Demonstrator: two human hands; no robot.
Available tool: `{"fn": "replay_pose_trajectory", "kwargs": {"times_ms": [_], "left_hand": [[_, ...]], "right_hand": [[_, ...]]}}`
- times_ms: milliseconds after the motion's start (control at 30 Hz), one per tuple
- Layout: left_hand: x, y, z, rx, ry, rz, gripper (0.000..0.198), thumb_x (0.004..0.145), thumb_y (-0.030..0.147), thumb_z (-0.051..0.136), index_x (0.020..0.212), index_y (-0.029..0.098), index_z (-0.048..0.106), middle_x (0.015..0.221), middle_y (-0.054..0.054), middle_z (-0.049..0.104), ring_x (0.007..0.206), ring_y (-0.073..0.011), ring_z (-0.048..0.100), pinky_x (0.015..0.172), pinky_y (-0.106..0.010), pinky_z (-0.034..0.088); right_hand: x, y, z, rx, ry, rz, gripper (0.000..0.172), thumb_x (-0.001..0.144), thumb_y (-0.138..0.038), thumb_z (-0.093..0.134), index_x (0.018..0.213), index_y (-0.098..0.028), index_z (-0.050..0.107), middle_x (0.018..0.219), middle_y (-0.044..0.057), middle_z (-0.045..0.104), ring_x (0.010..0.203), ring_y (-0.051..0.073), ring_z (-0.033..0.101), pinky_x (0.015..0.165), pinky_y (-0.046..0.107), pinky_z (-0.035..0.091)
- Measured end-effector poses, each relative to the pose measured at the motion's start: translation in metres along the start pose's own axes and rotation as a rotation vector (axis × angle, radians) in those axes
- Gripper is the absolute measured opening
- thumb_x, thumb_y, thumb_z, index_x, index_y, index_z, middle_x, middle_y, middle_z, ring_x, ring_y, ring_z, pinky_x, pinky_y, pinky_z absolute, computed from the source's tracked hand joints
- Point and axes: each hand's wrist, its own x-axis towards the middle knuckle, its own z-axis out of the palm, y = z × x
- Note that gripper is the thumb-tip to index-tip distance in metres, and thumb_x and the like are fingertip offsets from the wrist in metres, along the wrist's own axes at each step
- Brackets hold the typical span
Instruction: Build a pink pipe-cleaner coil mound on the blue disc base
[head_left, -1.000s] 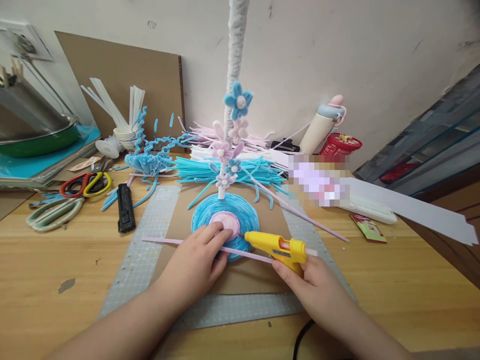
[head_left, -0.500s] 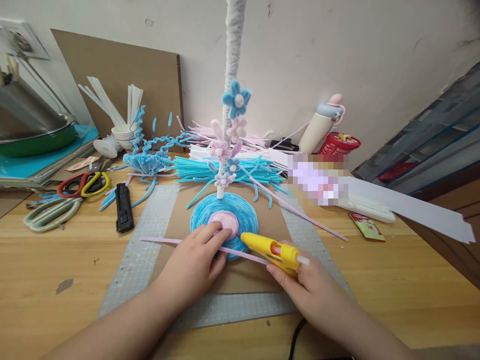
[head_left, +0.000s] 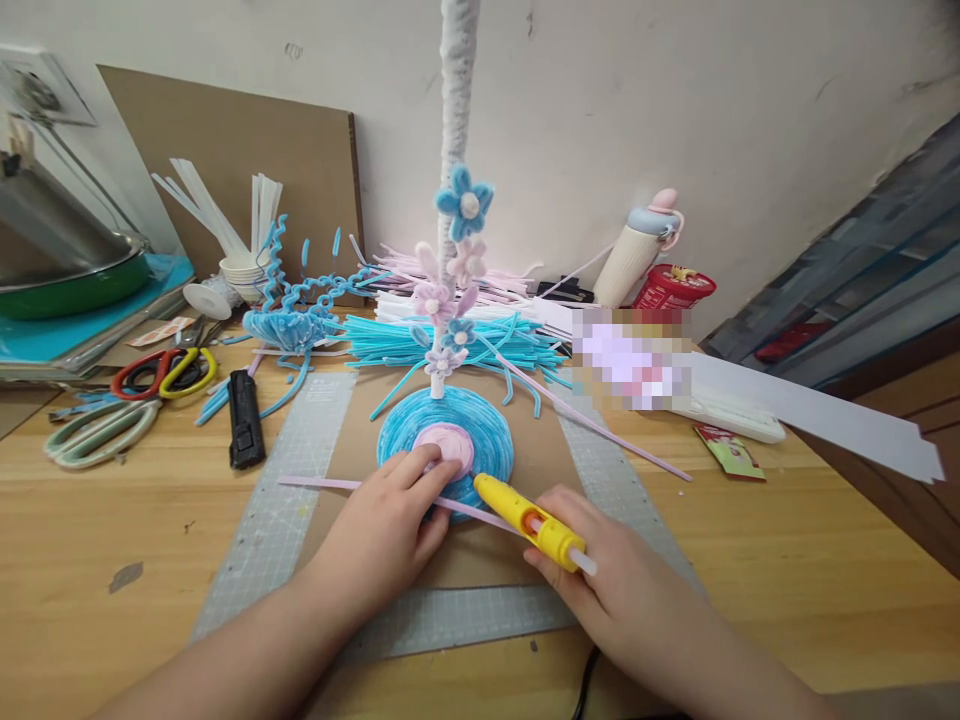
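While the left hand (head_left: 394, 505) rests its fingertips on a pink disc (head_left: 442, 440), the right hand (head_left: 592, 560) holds a yellow glue gun (head_left: 517, 510).

The pink disc lies on the front part of a larger blue disc (head_left: 491, 425), which sits on brown cardboard (head_left: 544, 430) over a grey mat (head_left: 480, 612). The left fingers are bent and close together; I cannot tell if they pinch the pink strip (head_left: 319, 482) that passes beneath them. The right fingers are wrapped around the gun, and its nozzle is at the pink disc's right edge.
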Motion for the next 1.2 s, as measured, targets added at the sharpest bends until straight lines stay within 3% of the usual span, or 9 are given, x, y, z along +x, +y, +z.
{"fn": "replay_pose_trajectory", "kwargs": {"times_ms": [200, 700, 800, 900, 1067, 1133, 1200], "left_hand": [[0.0, 0.001, 0.002, 0.008, 0.006, -0.006, 0.042, 0.084, 0.011, 0.05, 0.124, 0.023, 0.052, 0.124, -0.008, 0.055, 0.109, -0.0255, 0.057, 0.09, -0.042, 0.051], [-0.001, -0.001, 0.005, -0.1, 0.039, -0.027, 0.037, 0.084, 0.013, 0.048, 0.119, 0.022, 0.056, 0.121, -0.008, 0.056, 0.107, -0.0229, 0.059, 0.09, -0.037, 0.052], [-0.003, -0.004, -0.001, -0.189, 0.108, -0.126, 0.027, 0.088, 0.017, 0.042, 0.109, 0.021, 0.059, 0.114, -0.007, 0.059, 0.103, -0.0196, 0.061, 0.088, -0.033, 0.051], [-0.004, -0.015, -0.016, -0.134, 0.145, -0.346, 0.029, 0.092, 0.023, 0.035, 0.109, 0.023, 0.058, 0.11, -0.006, 0.062, 0.098, -0.0216, 0.063, 0.084, -0.035, 0.051], [-0.007, -0.053, -0.032, 0.062, 0.019, -0.732, 0.039, 0.093, 0.033, 0.03, 0.122, 0.021, 0.053, 0.118, -0.01, 0.062, 0.106, -0.0304, 0.061, 0.086, -0.045, 0.05], [-0.01, -0.063, -0.03, 0.181, 0.05, -0.734, 0.047, 0.087, 0.027, 0.038, 0.131, 0.011, 0.047, 0.127, -0.018, 0.055, 0.116, -0.0344, 0.055, 0.097, -0.049, 0.044], [-0.01, -0.061, -0.025, 0.274, 0.148, -0.618, 0.059, 0.079, 0.021, 0.046, 0.135, 0.005, 0.042, 0.132, -0.022, 0.05, 0.125, -0.0369, 0.047, 0.105, -0.052, 0.037]], "right_hand": [[0.001, -0.009, -0.008, -0.074, -0.053, 0.05, 0.009, 0.093, -0.024, 0.039, 0.098, -0.022, 0.046, 0.095, 0.005, 0.056, 0.075, 0.02, 0.058, 0.064, 0.033, 0.041], [0.002, -0.013, -0.008, 0.007, -0.036, 0.089, 0.01, 0.095, -0.028, 0.04, 0.098, -0.023, 0.048, 0.097, 0.005, 0.058, 0.079, 0.02, 0.057, 0.066, 0.032, 0.039], [0.003, -0.014, -0.007, 0.008, -0.032, 0.087, 0.009, 0.094, -0.028, 0.04, 0.098, -0.023, 0.047, 0.097, 0.004, 0.057, 0.078, 0.019, 0.057, 0.066, 0.032, 0.038], [0.003, -0.014, -0.007, 0.012, -0.034, 0.105, 0.007, 0.094, -0.028, 0.041, 0.094, -0.023, 0.046, 0.095, 0.004, 0.057, 0.074, 0.018, 0.056, 0.064, 0.031, 0.038], [0.002, -0.014, -0.008, 0.016, -0.021, 0.105, 0.006, 0.093, -0.027, 0.042, 0.092, -0.023, 0.046, 0.093, 0.004, 0.058, 0.076, 0.018, 0.057, 0.064, 0.03, 0.038], [0.002, -0.014, -0.009, 0.01, -0.017, 0.109, 0.005, 0.093, -0.027, 0.043, 0.092, -0.023, 0.045, 0.093, 0.004, 0.058, 0.076, 0.018, 0.057, 0.064, 0.03, 0.038], [0.0, -0.014, -0.009, 0.01, -0.014, 0.103, 0.005, 0.093, -0.026, 0.043, 0.092, -0.022, 0.046, 0.094, 0.004, 0.058, 0.078, 0.019, 0.057, 0.065, 0.03, 0.039]]}}
